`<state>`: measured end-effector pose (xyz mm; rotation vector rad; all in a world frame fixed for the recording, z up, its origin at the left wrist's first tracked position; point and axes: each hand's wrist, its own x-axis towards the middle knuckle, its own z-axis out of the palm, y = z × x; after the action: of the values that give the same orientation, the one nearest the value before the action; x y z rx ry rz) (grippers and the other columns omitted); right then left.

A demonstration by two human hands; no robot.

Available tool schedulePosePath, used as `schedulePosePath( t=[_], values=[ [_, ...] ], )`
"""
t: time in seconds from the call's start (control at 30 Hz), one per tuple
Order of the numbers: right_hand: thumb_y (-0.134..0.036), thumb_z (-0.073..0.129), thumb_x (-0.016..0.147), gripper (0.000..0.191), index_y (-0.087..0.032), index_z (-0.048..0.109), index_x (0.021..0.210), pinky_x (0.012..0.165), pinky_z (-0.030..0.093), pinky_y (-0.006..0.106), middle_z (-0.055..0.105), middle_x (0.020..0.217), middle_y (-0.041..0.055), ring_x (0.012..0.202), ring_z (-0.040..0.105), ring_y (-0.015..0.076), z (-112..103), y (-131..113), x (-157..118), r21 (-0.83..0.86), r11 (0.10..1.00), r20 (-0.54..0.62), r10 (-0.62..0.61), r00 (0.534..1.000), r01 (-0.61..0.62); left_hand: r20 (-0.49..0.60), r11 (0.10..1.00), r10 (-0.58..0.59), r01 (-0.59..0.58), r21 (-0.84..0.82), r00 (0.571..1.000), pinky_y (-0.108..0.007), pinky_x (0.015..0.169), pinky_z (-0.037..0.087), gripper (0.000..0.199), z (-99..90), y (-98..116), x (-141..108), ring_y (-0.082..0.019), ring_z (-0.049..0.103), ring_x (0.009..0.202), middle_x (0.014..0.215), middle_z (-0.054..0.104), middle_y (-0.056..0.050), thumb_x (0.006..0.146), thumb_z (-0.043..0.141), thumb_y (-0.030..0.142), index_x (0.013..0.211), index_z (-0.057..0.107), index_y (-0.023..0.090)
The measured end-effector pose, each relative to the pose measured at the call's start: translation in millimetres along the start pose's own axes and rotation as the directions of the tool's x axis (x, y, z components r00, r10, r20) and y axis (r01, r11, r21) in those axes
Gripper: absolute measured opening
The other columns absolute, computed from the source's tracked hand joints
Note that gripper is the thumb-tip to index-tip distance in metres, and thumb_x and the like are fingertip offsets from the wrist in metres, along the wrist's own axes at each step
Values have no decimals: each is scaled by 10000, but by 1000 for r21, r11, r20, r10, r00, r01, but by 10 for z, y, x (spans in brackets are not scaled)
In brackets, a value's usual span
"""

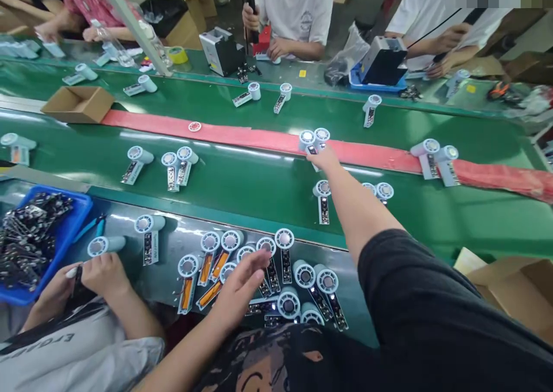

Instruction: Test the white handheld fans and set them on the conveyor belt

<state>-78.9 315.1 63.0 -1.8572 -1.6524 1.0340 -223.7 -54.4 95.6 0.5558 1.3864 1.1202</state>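
Observation:
Far forward, my right hand (325, 157) is closed at the handles of two light-blue handheld fans (307, 139) on the red strip; my own fingers partly hide the grip. Hovering low over the near bench, my left hand (242, 285) has its fingers stretched out and holds nothing. Beneath and around it lie several handheld fans (284, 240) with open handles. Dark circuit boards show in some handles, orange parts (186, 294) in others on the left side. One more fan (323, 202) lies on the green belt (259, 184) below my right forearm.
A red strip (259, 137) divides the green belts, with a cardboard tray (80, 104) at its left. Left of me, a co-worker's hands (101, 276) work beside a blue bin (82, 207) of small dark parts. Another cardboard box (514, 288) stands at right. Co-workers sit opposite.

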Motion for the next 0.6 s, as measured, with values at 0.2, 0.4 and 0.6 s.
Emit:
schedulePosePath(
  t=[0.2,0.4,0.6],
  values=[
    [-199,788,710,793,-53,450,1412,1207,286,553,336,1566,304,1500,298,390,99,271,63,-107,989,-144,87,986,-103,19,985,-141,139,102,990,-470,1102,496,482,-252,-103,-154,-306,667,1220,1234,752,-112,828,741,577,1194,724,263],
    [-164,550,881,425,-147,570,1306,1212,306,468,515,1453,187,1402,429,289,-578,1211,-1020,-185,980,-272,-117,955,68,274,972,-110,46,230,956,-443,1053,516,347,508,75,547,-282,698,1133,1173,761,-120,871,682,443,1131,705,214],
    [-66,630,732,525,-90,552,1250,1165,302,570,540,1338,264,1355,434,424,-791,1655,-1320,-138,972,-305,140,942,-190,-23,854,-91,90,512,996,-442,1110,435,507,1778,-29,1710,-342,570,1343,1456,568,-241,790,745,193,1269,587,143]
  ],
)
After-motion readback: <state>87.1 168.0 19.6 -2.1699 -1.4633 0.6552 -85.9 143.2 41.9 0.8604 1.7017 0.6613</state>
